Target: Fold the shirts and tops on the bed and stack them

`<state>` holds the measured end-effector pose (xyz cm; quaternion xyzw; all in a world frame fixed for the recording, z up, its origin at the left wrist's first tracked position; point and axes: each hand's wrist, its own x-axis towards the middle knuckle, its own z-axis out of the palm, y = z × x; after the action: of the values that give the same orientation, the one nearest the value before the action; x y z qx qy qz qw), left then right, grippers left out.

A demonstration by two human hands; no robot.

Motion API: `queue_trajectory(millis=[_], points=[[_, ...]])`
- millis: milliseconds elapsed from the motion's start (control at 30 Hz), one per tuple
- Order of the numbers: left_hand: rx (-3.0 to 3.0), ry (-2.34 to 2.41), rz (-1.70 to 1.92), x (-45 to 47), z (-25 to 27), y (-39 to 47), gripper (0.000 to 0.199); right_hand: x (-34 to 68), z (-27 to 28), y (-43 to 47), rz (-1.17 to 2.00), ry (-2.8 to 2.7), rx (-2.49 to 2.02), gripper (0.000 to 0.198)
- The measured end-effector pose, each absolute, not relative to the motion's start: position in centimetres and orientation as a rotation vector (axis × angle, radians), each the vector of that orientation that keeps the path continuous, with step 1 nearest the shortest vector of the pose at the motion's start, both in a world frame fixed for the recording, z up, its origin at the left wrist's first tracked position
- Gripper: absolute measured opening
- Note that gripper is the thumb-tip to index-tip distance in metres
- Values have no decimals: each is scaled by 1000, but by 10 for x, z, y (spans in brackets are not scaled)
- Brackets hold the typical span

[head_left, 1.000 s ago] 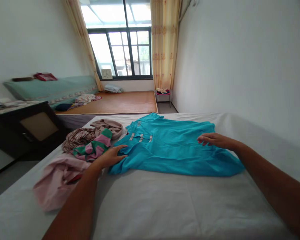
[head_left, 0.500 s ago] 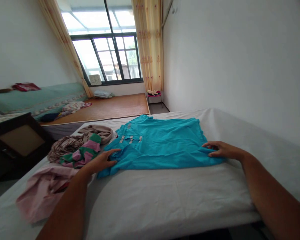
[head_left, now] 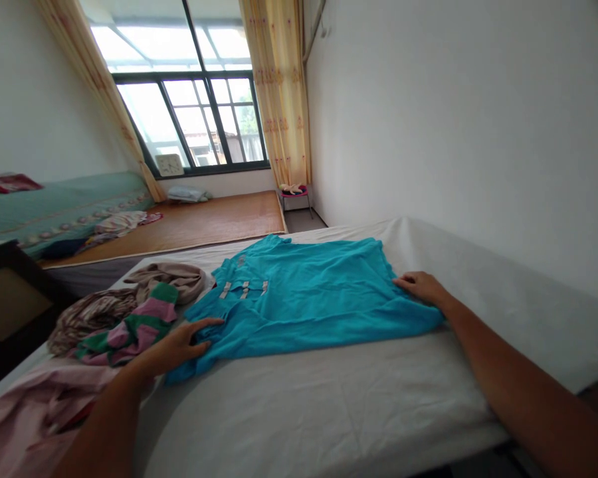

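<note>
A turquoise shirt (head_left: 309, 285) lies spread on the white-covered bed, its collar side toward the left and its hem toward the right. Pale decorative tabs cross its front near the neckline. My left hand (head_left: 182, 345) rests on the sleeve end at the near left, thumb and fingers apart. At the hem on the right, my right hand (head_left: 421, 289) has its fingers pinched together on the shirt's edge. A fold of cloth runs along the near side between both hands.
Left of the shirt are a pink garment (head_left: 34, 411), a green-and-pink piece of clothing (head_left: 134, 328) and brownish clothes (head_left: 172, 279). A dark cabinet (head_left: 10, 312) stands at far left. A white wall (head_left: 453, 133) borders the bed's right side.
My right hand has moved away from me along the hem, off the near fold. My left hand stays at the sleeve end, and the whole view has shifted to the right.
</note>
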<state>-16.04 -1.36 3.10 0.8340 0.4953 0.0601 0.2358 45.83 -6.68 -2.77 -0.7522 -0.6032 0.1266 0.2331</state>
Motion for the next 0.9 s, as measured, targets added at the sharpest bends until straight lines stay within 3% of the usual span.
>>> queue_trajectory(millis=[200, 467, 667, 900], points=[[2297, 1342, 149, -164, 27, -9, 64, 454, -35, -51, 199, -1679, -2087, 28], [2291, 1354, 128, -164, 25, -8, 64, 461, -35, -52, 43, -1538, -2243, 43], [2310, 1367, 120, -164, 26, -11, 65, 443, -29, -38, 193, -1553, -2050, 26], [2323, 1308, 122, -165, 28, -13, 62, 473, -35, -54, 258, -1395, -2176, 42]])
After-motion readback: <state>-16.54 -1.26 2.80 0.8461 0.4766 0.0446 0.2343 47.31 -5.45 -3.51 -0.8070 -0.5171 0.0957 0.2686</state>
